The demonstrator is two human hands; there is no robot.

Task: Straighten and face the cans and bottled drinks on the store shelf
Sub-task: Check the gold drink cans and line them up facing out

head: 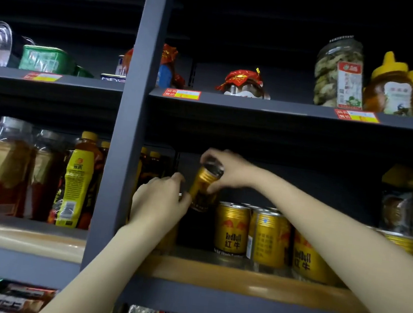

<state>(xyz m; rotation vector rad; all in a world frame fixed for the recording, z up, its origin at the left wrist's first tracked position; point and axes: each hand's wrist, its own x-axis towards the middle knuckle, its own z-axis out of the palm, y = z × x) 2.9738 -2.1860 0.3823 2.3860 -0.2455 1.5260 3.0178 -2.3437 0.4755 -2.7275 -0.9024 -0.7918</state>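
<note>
The right hand [227,169] curls its fingers around the dark top end of a small gold and black metal can [203,184], which is tilted and lifted above the wooden-edged middle shelf [250,281]. The left hand [159,200] grips the lower part of the same can from the left, thumb side against its gold band. Just right of the held can, a group of gold Red Bull cans with red bull logos [232,228] stands upright on the shelf; three are clearly seen in the front row, with at least two more tops visible behind them, and the right forearm hides part of the row, so the full count cannot be told. A dark blue metal upright post [133,111] divides the shelving. Left of it stand amber drink bottles with yellow caps and yellow labels [77,179], one in front and at least one behind, beside three large clear plastic jars with red and tan labels [3,170]. On the shelf above sit a tall clear jar of pale dried pieces [338,71] and two honey bottles with yellow caps [391,85].
</note>
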